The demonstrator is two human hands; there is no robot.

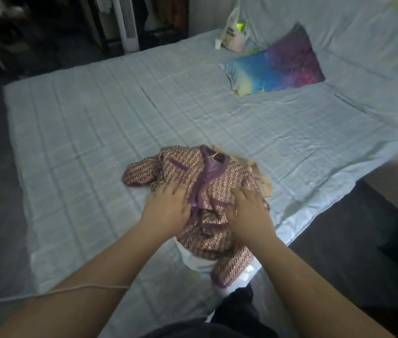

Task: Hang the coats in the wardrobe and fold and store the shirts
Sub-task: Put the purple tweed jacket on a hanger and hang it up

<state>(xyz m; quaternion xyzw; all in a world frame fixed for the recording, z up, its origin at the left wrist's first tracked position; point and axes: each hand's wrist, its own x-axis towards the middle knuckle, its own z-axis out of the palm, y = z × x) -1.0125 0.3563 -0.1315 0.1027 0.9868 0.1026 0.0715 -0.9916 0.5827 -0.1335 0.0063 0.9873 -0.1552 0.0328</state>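
the tweed coat (200, 176) is bunched at the bed's (83, 123) six o'clock edge. at its three o'clock it is pressed by the right hand (250, 215), fingers spread. at nine, the left hand (166, 207) is laid on it, fingers bent, and a pinch cannot be told.

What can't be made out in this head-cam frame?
Head view:
- White cloth and beige cloth: mostly under the tweed jacket; garment type unclear.
- Dark furniture top left: dim, cut by the top edge; contents unreadable.
- Plastic bag print: too small, blurred.
- Black fabric near the bottom edge: dim; identity unclear.
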